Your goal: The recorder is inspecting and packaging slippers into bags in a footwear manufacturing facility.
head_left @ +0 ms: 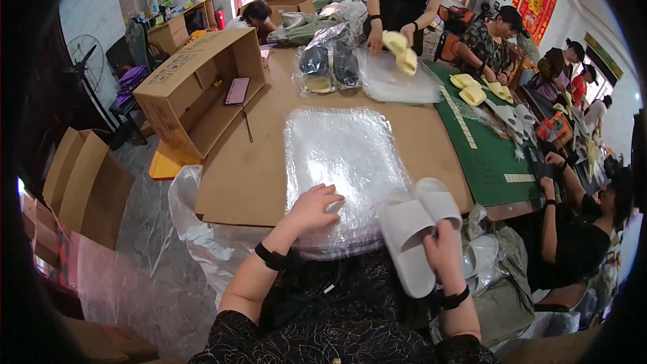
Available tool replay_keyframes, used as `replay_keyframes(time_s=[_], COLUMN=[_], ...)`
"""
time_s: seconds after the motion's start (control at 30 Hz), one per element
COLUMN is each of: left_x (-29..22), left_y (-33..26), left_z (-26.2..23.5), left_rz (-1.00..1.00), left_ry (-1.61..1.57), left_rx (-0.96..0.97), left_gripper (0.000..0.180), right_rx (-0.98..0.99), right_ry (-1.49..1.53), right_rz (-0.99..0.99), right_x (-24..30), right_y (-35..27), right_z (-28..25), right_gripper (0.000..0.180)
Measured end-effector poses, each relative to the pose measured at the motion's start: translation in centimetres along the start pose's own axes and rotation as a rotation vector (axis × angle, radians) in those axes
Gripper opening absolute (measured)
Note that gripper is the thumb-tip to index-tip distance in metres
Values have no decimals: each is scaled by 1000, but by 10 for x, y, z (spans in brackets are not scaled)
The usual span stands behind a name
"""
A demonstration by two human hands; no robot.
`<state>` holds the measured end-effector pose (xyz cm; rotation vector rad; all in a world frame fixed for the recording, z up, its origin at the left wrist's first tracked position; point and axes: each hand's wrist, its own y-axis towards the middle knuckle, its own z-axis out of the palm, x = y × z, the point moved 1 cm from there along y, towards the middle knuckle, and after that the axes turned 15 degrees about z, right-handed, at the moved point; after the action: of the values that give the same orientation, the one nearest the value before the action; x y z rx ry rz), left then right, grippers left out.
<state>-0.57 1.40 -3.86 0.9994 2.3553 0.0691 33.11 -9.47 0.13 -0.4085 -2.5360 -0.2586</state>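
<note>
Gripping a pair of white slippers [419, 229] at five o'clock, the right hand [445, 253] clasps them; the left hand [312, 206] lies flat, released, on the stack of clear plastic bags [340, 162]. Slick bags could slide off the surface [256, 168].

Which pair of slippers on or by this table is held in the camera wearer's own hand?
The white pair of slippers, gripped in the right hand. The pale yellow pairs lie farther off, by other people.

Left hand [314, 206] lies flat, fingers spread; right hand [443, 253] is raised, grip closed.
</note>
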Motion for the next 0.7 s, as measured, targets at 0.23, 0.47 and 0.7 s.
replay_keyframes(time_s=[0.23,0.47,0.7], left_x=[-3,-14,-13], left_y=[-4,1,0], left_z=[19,19,23], left_rz=[8,52,214], left_ry=[241,308,512], left_rx=[-44,-94,-197], left_gripper=[36,22,15], right_rx=[-166,90,399], right_ry=[229,364,197], right_rz=[-18,-236,-275], right_x=[-9,33,33], right_y=[3,-23,-37], right_z=[-41,-35,-4], right_gripper=[24,48,42])
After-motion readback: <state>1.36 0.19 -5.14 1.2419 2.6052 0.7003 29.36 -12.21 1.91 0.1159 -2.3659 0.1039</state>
